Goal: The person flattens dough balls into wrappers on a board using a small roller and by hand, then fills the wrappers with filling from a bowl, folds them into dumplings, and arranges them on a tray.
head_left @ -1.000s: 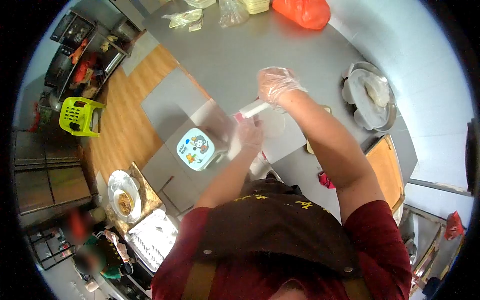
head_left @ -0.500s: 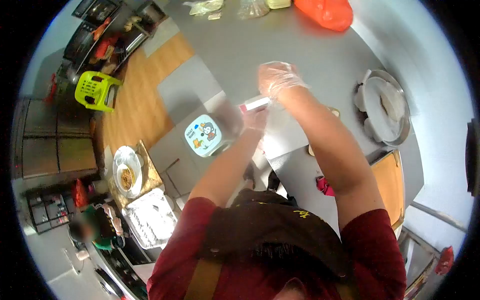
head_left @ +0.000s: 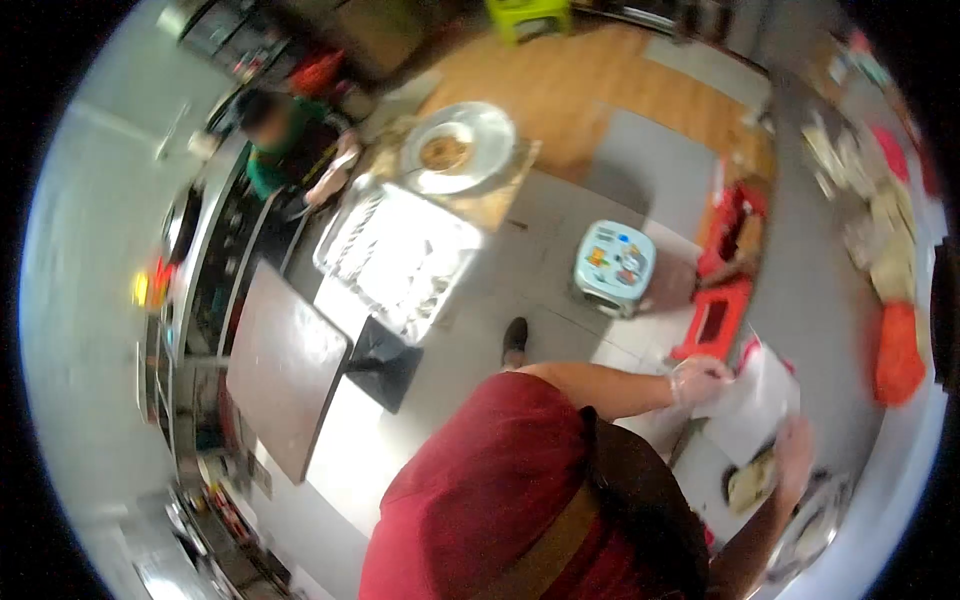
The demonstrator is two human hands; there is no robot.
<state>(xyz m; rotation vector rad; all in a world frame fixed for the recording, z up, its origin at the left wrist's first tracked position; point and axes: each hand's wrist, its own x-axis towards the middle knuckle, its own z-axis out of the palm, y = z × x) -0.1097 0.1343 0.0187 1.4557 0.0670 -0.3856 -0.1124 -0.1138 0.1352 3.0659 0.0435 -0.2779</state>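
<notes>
My left hand (head_left: 700, 381), in a clear plastic glove, has its fingers closed at the left edge of a white sheet (head_left: 752, 412), which looks like paper or thin plastic. Pink-red shows along the sheet's upper edge. At the sheet's right side is my right hand (head_left: 795, 455), smeared by motion, so its fingers cannot be made out. Just below the sheet, beside my right hand, lies a pale yellow-green block-like item (head_left: 751, 484). Part of a round metal tray (head_left: 822, 520) shows past my right forearm.
A grey table (head_left: 830, 290) carries plastic bags and an orange-red bag (head_left: 898, 355). Red stools (head_left: 712, 318) stand beside it, and a light-blue stool (head_left: 614, 268) is on the floor. Across the room, a co-worker (head_left: 300, 150) stands near a white tray (head_left: 400, 260) and a large bowl (head_left: 490, 135).
My view has swung left, bringing the co-worker's side closer to centre and shifting my hands to the lower right. The white item between my hands now shows as a wider sheet.
</notes>
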